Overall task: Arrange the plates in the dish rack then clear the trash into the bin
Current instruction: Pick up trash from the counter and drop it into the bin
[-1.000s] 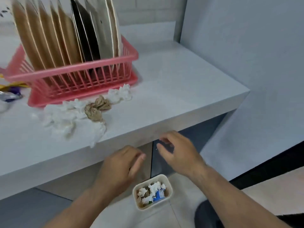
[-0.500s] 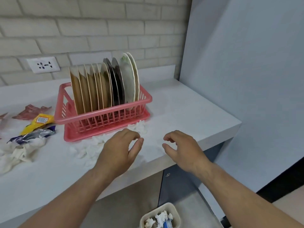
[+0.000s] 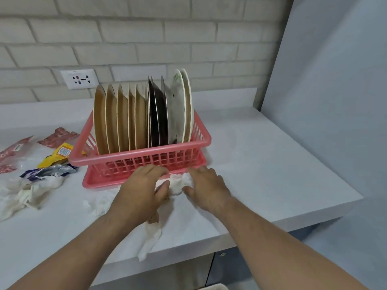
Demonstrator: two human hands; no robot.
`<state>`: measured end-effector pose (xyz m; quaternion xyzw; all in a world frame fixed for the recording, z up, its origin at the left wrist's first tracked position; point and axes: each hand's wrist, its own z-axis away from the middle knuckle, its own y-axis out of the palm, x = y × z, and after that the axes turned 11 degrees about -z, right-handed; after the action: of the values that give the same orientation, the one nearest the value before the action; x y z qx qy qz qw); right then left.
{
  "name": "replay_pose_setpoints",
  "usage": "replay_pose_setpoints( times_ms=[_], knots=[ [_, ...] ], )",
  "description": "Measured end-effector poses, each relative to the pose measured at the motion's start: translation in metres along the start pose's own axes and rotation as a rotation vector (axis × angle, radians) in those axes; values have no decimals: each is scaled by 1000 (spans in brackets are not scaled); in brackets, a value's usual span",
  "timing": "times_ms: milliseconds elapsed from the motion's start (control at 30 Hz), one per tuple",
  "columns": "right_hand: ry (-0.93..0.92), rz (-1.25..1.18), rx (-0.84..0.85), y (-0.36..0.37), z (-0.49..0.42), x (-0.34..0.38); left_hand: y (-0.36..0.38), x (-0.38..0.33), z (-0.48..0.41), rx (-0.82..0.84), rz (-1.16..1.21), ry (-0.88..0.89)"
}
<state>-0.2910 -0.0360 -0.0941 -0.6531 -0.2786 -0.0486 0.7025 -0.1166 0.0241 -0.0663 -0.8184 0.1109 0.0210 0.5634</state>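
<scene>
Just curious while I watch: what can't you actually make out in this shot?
- Bin: head view, cut off by the bottom edge; contents unseen.
- Crumpled tissues: partly covered by the left hand and right hand; grip unclear.
- Yellow wrapper: print too small.

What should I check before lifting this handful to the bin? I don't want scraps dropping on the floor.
1. Both hands on the tissue wad: ok, the left hand and right hand cup it from either side.
2. Grip fully closed: cannot tell, the fingers hide the underside.
3. Loose tails: not ok, a tissue strip trails toward the counter edge.
4. Dish rack clear of the lift: ok, though the hands sit right against its front.
5. Plates racked upright: ok.
6. Bin position: cannot tell, only its rim shows.
</scene>
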Motion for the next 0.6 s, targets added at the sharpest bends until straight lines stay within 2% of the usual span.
replay_pose_setpoints(
  times_ms=[133, 400, 600],
  knots=[
    [14, 52, 20, 6, -5, -16, 8, -4, -11, 111, -49, -27],
    [209, -268, -45, -39, 10, -55, 14, -13, -28, 191, -115, 2],
    [211, -551, -114, -59, 30, -57, 16, -33, -40, 257, -154, 95]
  ],
)
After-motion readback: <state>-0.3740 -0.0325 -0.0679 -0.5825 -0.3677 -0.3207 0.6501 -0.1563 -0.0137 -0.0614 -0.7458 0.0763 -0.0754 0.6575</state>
